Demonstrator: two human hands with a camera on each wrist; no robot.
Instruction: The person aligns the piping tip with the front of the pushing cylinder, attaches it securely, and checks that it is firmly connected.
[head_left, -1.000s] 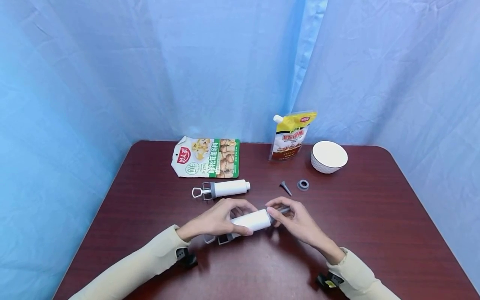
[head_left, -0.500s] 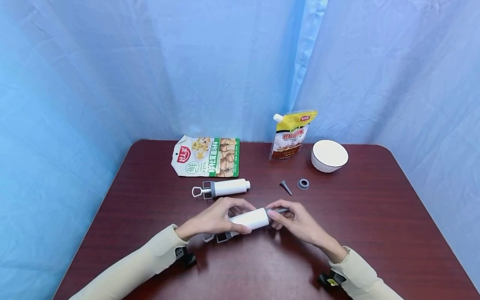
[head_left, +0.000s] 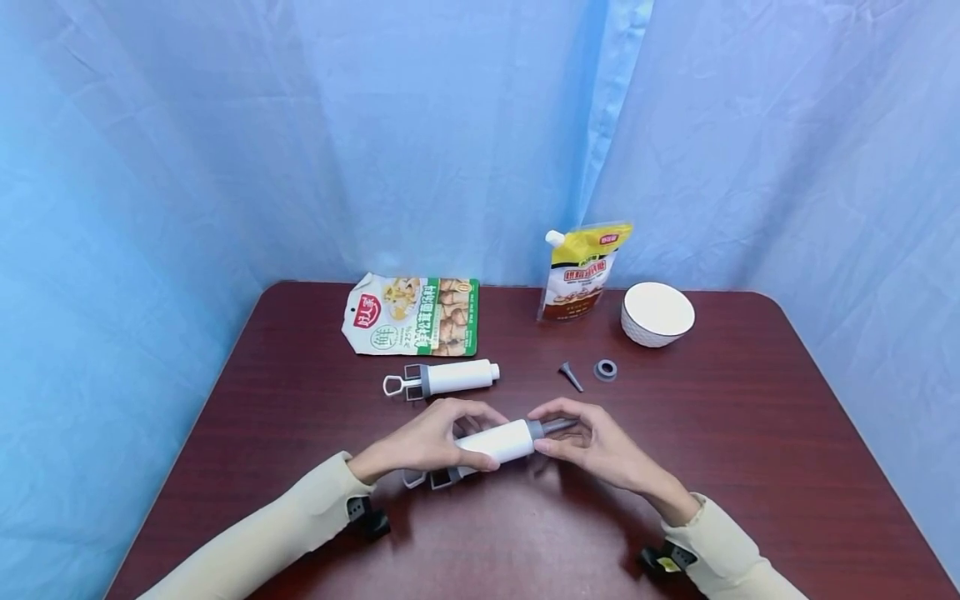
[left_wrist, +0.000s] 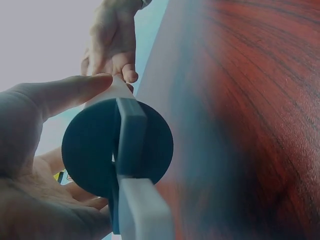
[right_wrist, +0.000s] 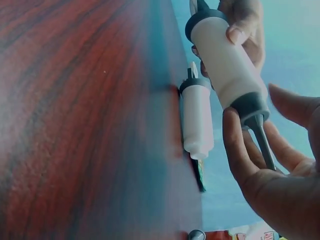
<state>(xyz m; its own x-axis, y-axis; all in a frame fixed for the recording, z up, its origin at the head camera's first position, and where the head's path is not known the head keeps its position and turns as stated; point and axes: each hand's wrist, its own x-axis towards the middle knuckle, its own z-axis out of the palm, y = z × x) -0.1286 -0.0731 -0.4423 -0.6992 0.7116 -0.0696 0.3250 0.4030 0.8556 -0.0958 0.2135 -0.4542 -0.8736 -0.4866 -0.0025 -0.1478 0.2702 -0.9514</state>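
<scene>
An icing syringe with a white barrel is tilted above the table, plunger end toward the left. My left hand grips the barrel between thumb and fingers. At the other end, the fingers of my right hand curl around the grey nozzle cap. One fingertip touches its edge, and another stands slightly off it. A long grey nozzle points from the cap into the right palm. In the left wrist view, the round grey flange and white pull handle face the camera.
A second icing syringe lies behind the left hand. Farther right lie a small grey nozzle and a grey ring. Along the back are a flat green-white packet, a spouted pouch and a white bowl.
The right fingers have loosened and spread around the cap, so more of the cap and nozzle shows. The held syringe has shifted slightly left with the left hand.
</scene>
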